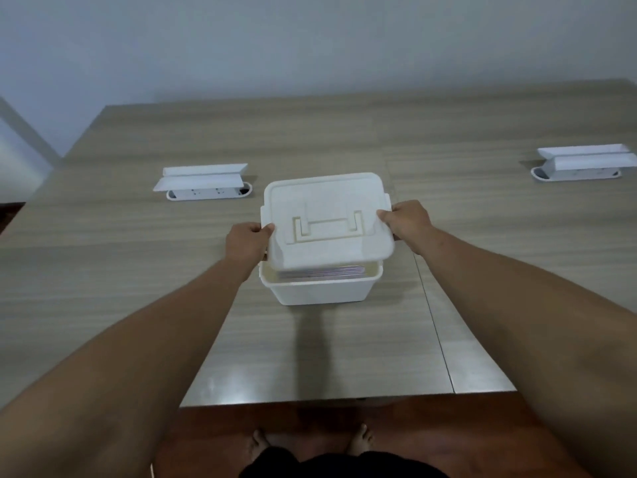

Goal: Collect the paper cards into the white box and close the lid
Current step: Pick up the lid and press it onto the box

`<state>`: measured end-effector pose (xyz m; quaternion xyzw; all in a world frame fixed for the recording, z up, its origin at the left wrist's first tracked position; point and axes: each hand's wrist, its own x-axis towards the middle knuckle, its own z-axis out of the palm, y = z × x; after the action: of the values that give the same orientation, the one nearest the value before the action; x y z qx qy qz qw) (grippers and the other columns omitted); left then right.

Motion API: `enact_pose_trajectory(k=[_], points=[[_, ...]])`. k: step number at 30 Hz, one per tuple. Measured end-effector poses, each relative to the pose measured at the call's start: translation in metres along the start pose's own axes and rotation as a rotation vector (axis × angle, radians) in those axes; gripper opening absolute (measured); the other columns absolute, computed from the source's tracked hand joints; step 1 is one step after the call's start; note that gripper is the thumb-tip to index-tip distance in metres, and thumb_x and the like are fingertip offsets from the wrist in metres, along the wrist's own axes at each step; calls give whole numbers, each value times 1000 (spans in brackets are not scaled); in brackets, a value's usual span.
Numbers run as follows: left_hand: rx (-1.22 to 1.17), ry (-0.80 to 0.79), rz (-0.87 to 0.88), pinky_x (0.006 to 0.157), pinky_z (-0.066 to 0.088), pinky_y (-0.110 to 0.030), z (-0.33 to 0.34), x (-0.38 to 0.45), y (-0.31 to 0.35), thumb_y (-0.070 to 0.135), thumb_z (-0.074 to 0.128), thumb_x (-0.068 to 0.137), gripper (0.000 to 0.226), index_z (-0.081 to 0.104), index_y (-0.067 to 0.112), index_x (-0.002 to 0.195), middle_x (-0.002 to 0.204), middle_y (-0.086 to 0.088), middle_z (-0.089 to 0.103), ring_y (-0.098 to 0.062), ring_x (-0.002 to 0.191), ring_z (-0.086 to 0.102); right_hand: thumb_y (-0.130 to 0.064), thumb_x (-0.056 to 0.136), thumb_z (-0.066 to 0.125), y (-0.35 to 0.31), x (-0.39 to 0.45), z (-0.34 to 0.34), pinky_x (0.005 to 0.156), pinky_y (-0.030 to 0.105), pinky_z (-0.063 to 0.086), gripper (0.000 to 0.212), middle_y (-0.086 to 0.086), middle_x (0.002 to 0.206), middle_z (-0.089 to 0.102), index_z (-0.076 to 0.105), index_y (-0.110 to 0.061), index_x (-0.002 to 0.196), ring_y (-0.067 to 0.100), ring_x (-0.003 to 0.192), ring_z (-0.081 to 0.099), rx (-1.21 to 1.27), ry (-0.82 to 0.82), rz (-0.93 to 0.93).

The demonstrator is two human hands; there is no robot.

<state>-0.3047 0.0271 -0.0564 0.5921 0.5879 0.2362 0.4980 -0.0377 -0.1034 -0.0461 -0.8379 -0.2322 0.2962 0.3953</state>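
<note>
1. The left hand (246, 243) and right hand (408, 222) grip opposite short edges of the lid (327, 219).
2. Between them it hovers tilted, near edge raised.
3. Directly beneath sits the white box (320, 288), paper cards (322, 271) inside, on the surface (138, 270).

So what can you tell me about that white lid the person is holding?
The lid looks like white, matte plastic, squarish with rounded corners and a raised rim. A flat carry handle lies folded into a recess on top. It is not shut: it is held over the white box, tilted, its near edge raised so the stacked paper cards show underneath. The left hand grips its left edge and the right hand its right edge.
</note>
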Motion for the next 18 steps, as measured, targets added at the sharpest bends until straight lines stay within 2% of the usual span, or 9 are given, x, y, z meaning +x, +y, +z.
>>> enact_pose_trajectory(k=[2, 3, 5, 8, 11, 13, 16, 18], points=[[204, 96, 13, 69, 56, -38, 2, -5, -11, 32, 58, 89, 34, 60, 8, 64, 70, -12, 64, -28, 67, 62, -33, 79, 67, 7, -4, 10, 75, 43, 60, 36, 15, 84, 74, 70, 3, 79, 32, 78, 71, -150, -32, -18], [291, 131, 16, 64, 48, -34, 3, -6, -15, 31, 55, 90, 38, 54, 8, 60, 64, -10, 59, -28, 66, 58, -36, 79, 66, 9, -7, 14, 68, 37, 58, 36, 12, 74, 70, 66, 0, 70, 30, 72, 69, -228, -47, -33], [391, 165, -12, 64, 41, -31, 6, -6, -17, 32, 50, 89, 41, 56, 5, 59, 67, -11, 61, -32, 73, 59, -40, 81, 63, 16, -14, 18, 57, 29, 47, 39, 5, 60, 58, 54, -9, 58, 27, 61, 60, -351, -75, -40], [500, 149, -71, 70, 43, -31, 10, -1, -19, 35, 49, 88, 42, 71, -1, 90, 99, -18, 71, -37, 95, 66, -41, 83, 61, 25, -16, 22, 58, 29, 47, 35, 6, 67, 61, 59, -9, 68, 26, 55, 57, -404, -112, -17], [474, 115, -107, 70, 42, -30, 13, -5, -23, 33, 53, 88, 39, 72, -1, 95, 98, -18, 72, -37, 95, 67, -37, 85, 60, 31, -18, 23, 62, 33, 50, 27, 6, 76, 63, 61, -14, 71, 18, 52, 53, -368, -113, -34], [444, 121, -133, 71, 44, -30, 14, -6, -25, 35, 54, 87, 40, 72, 1, 95, 95, -17, 71, -35, 93, 66, -38, 87, 60, 34, -19, 22, 69, 38, 56, 25, 5, 82, 63, 64, -16, 75, 18, 60, 56, -308, -120, -27], [401, 95, -224, 73, 48, -30, 12, 1, -18, 39, 57, 86, 39, 71, 5, 100, 90, -11, 65, -33, 94, 68, -43, 85, 63, 38, -18, 21, 80, 43, 58, 37, 4, 101, 65, 67, -16, 110, 27, 94, 62, -63, -171, 145], [260, 16, -325, 86, 54, -36, 10, 8, -16, 39, 60, 87, 37, 67, 9, 108, 99, -10, 66, -32, 100, 67, -45, 84, 66, 41, -16, 21, 89, 47, 54, 47, 7, 108, 66, 62, -13, 117, 29, 102, 63, 131, -261, 294]])
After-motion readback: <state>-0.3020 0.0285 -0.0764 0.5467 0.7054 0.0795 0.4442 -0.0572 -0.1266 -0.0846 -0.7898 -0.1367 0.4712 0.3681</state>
